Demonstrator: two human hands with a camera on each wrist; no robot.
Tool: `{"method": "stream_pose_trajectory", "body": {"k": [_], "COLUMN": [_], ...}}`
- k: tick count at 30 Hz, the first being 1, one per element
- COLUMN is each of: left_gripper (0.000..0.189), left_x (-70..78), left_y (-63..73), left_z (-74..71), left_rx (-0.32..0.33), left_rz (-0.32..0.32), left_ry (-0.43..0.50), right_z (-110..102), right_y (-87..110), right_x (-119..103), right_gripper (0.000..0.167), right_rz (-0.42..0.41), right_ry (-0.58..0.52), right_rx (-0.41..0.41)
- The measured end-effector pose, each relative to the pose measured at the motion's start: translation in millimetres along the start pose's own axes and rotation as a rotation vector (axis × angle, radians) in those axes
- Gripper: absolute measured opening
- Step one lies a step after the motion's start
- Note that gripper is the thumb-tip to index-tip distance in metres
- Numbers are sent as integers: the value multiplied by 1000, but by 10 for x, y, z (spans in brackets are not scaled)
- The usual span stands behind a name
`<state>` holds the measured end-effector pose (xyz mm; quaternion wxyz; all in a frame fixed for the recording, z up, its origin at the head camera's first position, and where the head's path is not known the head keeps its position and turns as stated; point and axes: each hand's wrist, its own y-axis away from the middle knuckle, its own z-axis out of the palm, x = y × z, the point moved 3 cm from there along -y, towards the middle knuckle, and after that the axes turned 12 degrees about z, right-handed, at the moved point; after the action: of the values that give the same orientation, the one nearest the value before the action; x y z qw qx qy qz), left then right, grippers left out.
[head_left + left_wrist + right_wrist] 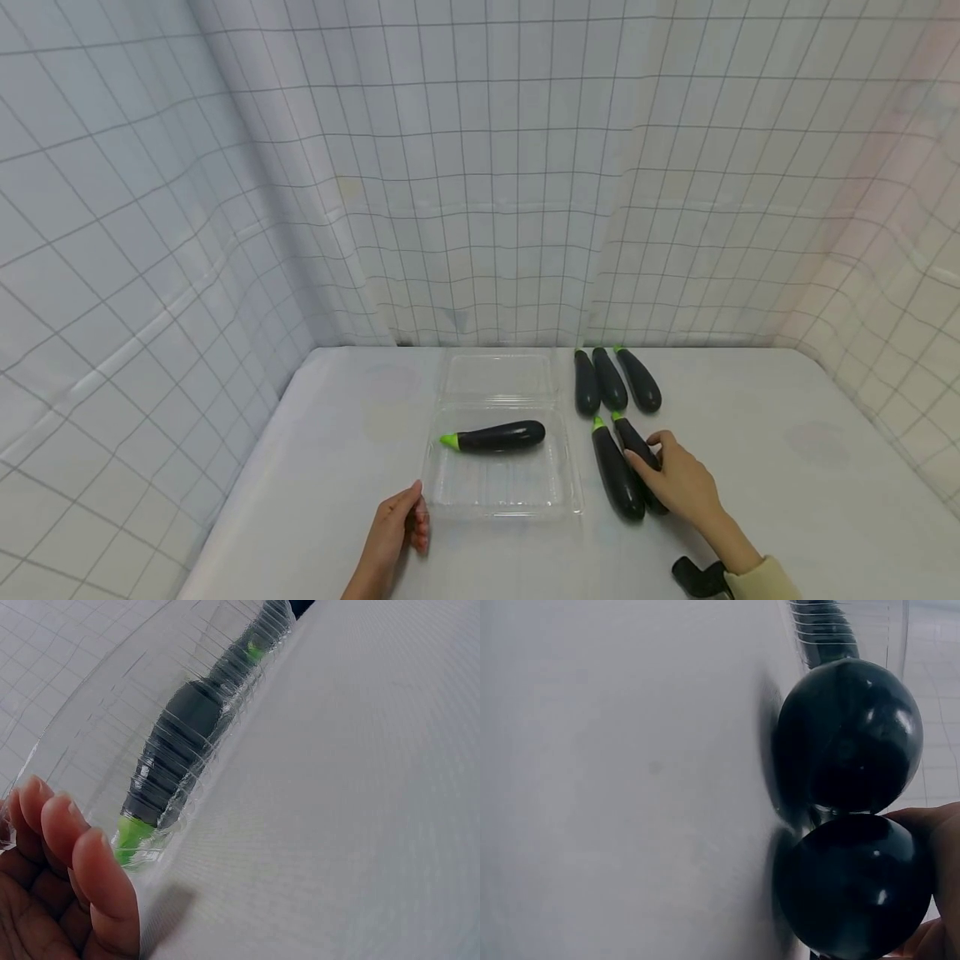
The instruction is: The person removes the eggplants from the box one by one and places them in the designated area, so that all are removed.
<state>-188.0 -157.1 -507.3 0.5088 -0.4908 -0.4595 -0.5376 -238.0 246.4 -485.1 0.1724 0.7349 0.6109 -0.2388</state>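
Note:
A clear plastic container (pixel 495 508) lies with its lid (pixel 497 377) folded back, and one dark eggplant (pixel 501 437) with a bright green tip rests across its base. At the container's front left corner, my left hand (pixel 393 521) pinches the rim, its other fingers curled below; the left wrist view shows the fingertips (pixel 64 817) beside the ribbed wall. My right hand (pixel 678 483) grips an eggplant (pixel 633 437) to the right, thumb on one side and fingers on the other. Close to its left lies another eggplant (pixel 618 475); their round ends fill the right wrist view.
Three more eggplants (pixel 610 379) lie side by side at the back, right of the lid. A small black object (pixel 697 577) is by the right sleeve (pixel 765 581). White gridded curtains (pixel 487 208) stand behind and along both sides of the white table (pixel 750 433).

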Motion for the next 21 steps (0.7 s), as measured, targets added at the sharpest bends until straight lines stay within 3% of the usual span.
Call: {"method": "stream_pose_trajectory", "body": {"k": [10, 21], "left_gripper": [43, 43], "left_x": [-5, 5], "left_y": [8, 3], "left_z": [-6, -7], "left_rx": [-1, 1], "left_rz": [-6, -6], "left_ry": [2, 8], "right_z": [-47, -71], "right_y": [-10, 10], "right_x": [7, -4], "right_gripper": [71, 73], "right_rz": [36, 30], "right_ry": [61, 110], "right_rx": [-35, -17]}}
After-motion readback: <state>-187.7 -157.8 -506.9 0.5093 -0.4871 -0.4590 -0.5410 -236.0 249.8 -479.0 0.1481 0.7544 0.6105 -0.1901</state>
